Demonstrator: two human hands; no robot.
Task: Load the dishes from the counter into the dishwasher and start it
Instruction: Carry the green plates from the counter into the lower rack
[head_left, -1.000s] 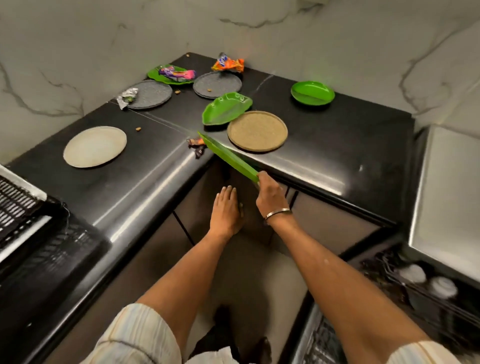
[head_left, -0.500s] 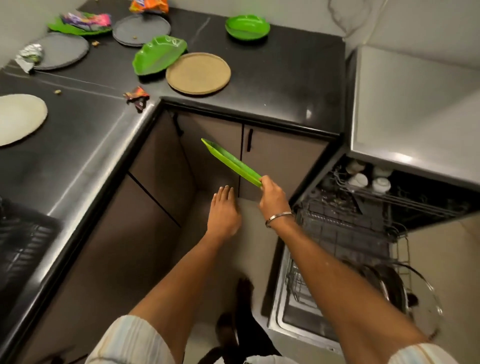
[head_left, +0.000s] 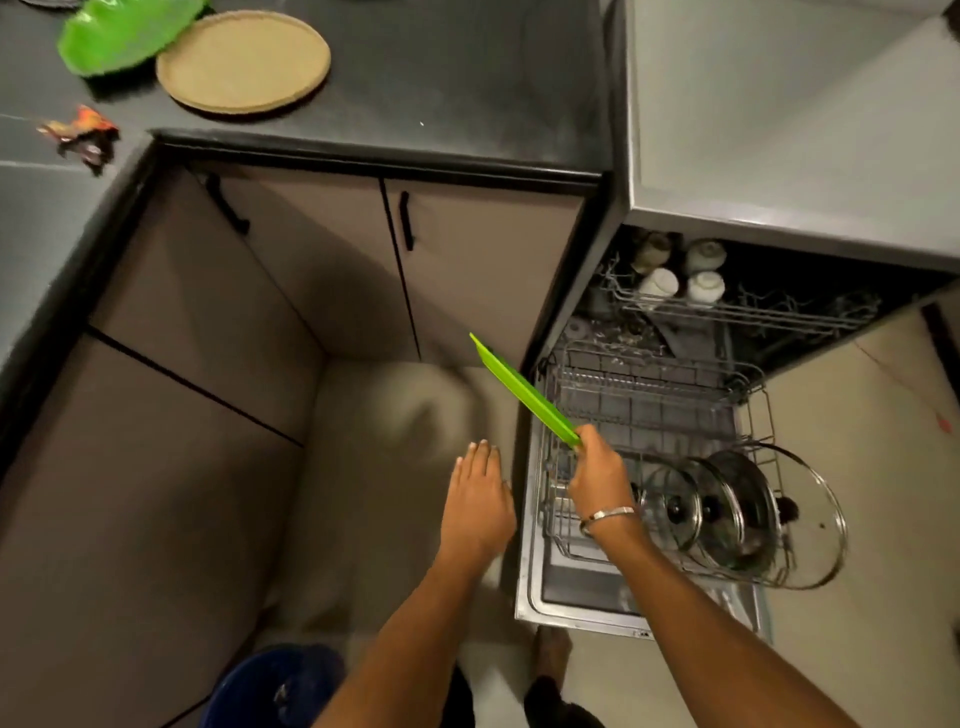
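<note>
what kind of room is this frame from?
Most likely a home kitchen: a dark L-shaped counter over cabinet doors, and an open dishwasher with its lower rack pulled out. The right hand holds a green plate beside it.

Right hand (head_left: 597, 475) gripping, left hand (head_left: 478, 499) flat, open.

Glass lids (head_left: 748, 514) crowd the lower rack's (head_left: 649, 410) right side at lower right; its upper-left tines stand bare.
</note>
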